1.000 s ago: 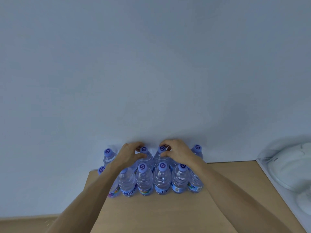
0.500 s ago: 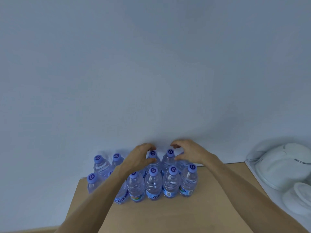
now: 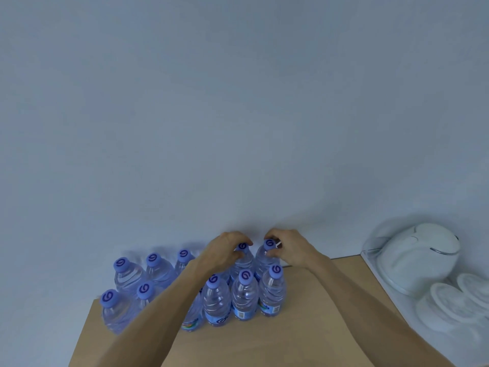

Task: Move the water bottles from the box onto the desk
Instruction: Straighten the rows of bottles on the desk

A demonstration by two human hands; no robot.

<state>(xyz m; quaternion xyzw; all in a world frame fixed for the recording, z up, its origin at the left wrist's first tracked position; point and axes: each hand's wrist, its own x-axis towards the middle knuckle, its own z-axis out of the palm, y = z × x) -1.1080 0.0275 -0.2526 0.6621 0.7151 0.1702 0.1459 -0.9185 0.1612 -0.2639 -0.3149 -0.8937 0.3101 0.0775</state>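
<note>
Each grip, left hand (image 3: 225, 251) and right hand (image 3: 292, 249), pinches a water-filled bottle's neck.

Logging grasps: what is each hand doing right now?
Left hand: grips a back-row bottle at its neck.
Right hand: grips the neighbouring bottle likewise.

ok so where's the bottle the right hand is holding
In the head view, the right hand grips the bottle by its cap at the right end of the back row, against the wall, beside the bottle the left hand holds.
</note>
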